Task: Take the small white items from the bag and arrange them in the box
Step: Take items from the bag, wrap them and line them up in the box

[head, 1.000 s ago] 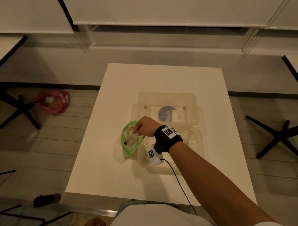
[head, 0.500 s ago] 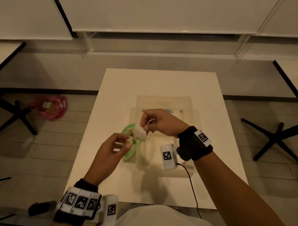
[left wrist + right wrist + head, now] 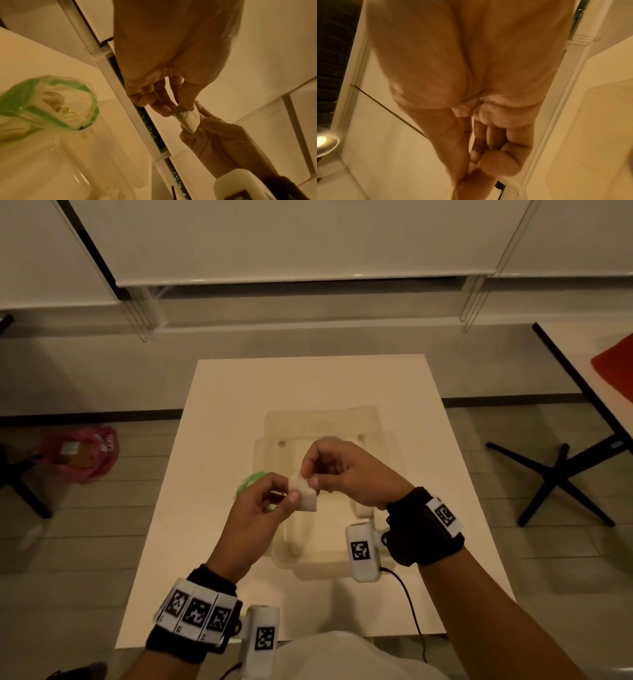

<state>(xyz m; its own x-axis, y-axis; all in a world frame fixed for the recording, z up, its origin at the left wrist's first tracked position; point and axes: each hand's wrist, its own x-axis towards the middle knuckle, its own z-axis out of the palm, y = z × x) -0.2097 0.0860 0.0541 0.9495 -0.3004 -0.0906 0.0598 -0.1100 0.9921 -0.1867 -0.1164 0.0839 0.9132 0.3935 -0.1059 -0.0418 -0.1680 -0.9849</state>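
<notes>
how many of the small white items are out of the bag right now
1. The small white item is pinched between the left hand and right hand, above the box. More may be hidden in the bag.

Pink bag (image 3: 80,451) on floor (image 3: 102,525)

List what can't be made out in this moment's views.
- White item: what it is; both hands cover parts of it in the head view, and the left wrist view shows it small.
- Box: contents; hands block the head view, glare elsewhere.
- Bag: number of items left; crumpled plastic.
- Right wrist view: the palm hides the item.
</notes>
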